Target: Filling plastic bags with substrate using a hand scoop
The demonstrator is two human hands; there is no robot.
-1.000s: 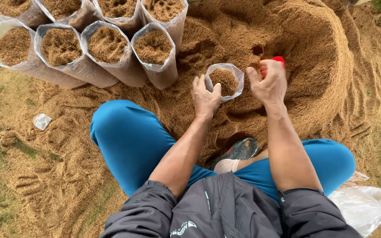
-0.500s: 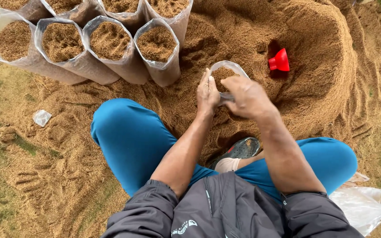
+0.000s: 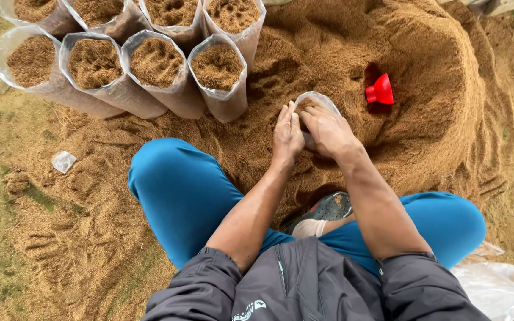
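Left hand (image 3: 287,135) and right hand (image 3: 327,129), fingers pressed together around small clear plastic bag of brown sawdust (image 3: 316,102), frame centre; red plastic scoop (image 3: 380,91) nearby on sawdust heap (image 3: 435,71).

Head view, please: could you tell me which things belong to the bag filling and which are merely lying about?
In use: left hand, right hand, clear bag, husk pile, red scoop, filled bags.
Lying about: plastic scrap, plastic sheet.

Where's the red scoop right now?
In the head view the red scoop lies in a hollow of the brown heap, upper right, apart from the right hand and the clear bag.
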